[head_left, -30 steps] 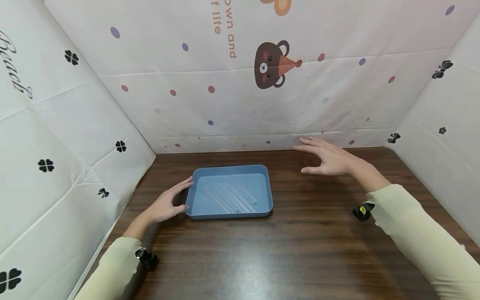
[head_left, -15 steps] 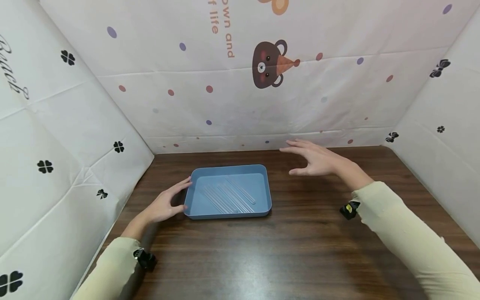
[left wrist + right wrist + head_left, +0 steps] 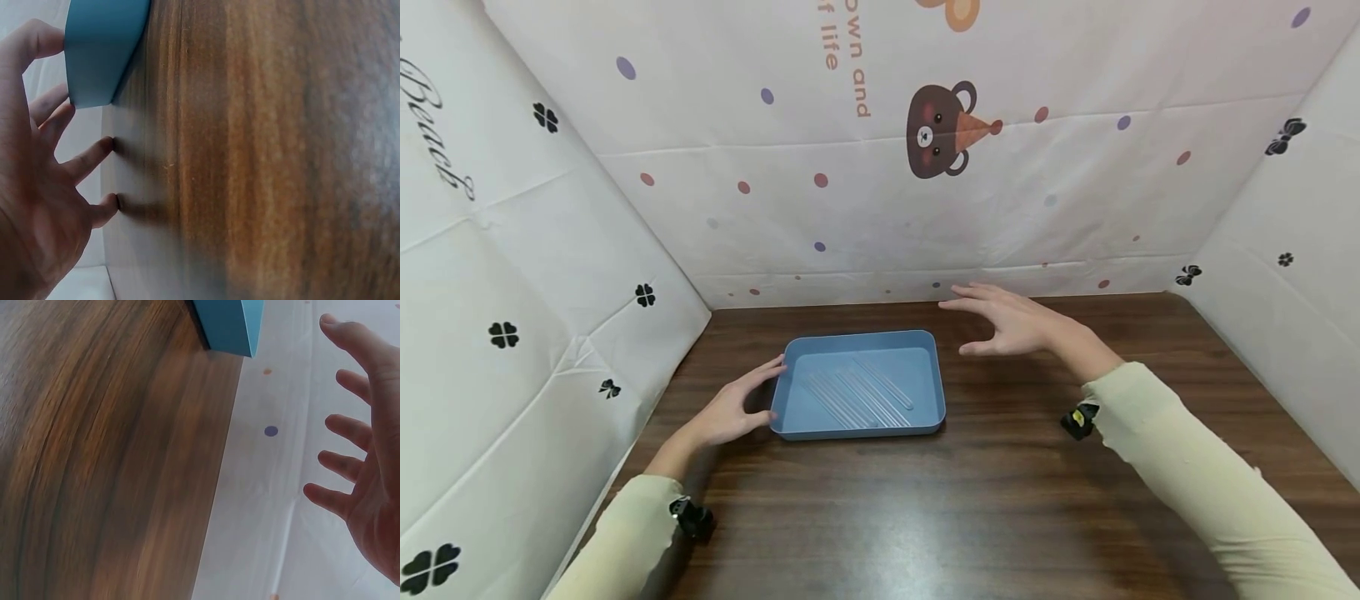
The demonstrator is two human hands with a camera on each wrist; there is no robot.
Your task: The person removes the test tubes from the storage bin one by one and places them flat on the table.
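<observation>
A shallow blue tray point(image 3: 917, 350) sits on the wooden table, holding several thin, clear rods point(image 3: 857, 396) that lie slantwise side by side. My left hand point(image 3: 730, 410) is at the tray's left side, thumb and fingers spread, their tips right at the rim. In the left wrist view, the thumb and two fingers meet the blue tray wall point(image 3: 100, 56), while the lower fingertips come down by the table. Off the tray's right side, my right hand point(image 3: 1018, 323) hovers with fingers spread and holds nothing. The right wrist view shows a gap between it and the tray corner point(image 3: 231, 328).
The dark brown table point(image 3: 880, 517) runs out in front of the tray. A white printed sheet point(image 3: 865, 217) rises along the back edge, and similar sheets stand at left point(image 3: 535, 275) and right point(image 3: 1285, 317). Small black cameras sit on both wrists.
My right hand has moved left, closer to the tray's right side, fingers still spread. The left hand and the tray have stayed in place.
</observation>
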